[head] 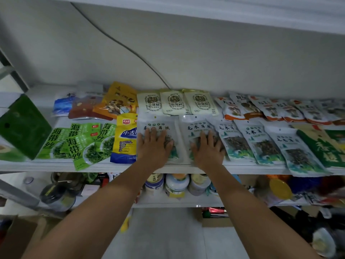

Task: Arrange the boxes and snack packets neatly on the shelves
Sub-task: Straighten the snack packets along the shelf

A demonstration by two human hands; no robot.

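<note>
Left hand [154, 144] and right hand [207, 148] lie flat with fingers spread, pressing on two fungus packets [196, 126]
Glossy flat film pouches on a smooth white shelf [56, 166], so a hard shove could skate them off the front lip. Left of the left hand, a floppy green seaweed packet [80, 161] overhangs the edge and looks ready to drop.

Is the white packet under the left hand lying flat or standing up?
Lying flat: the white packet faces up on the shelf, and the left hand rests spread on top of it.
</note>
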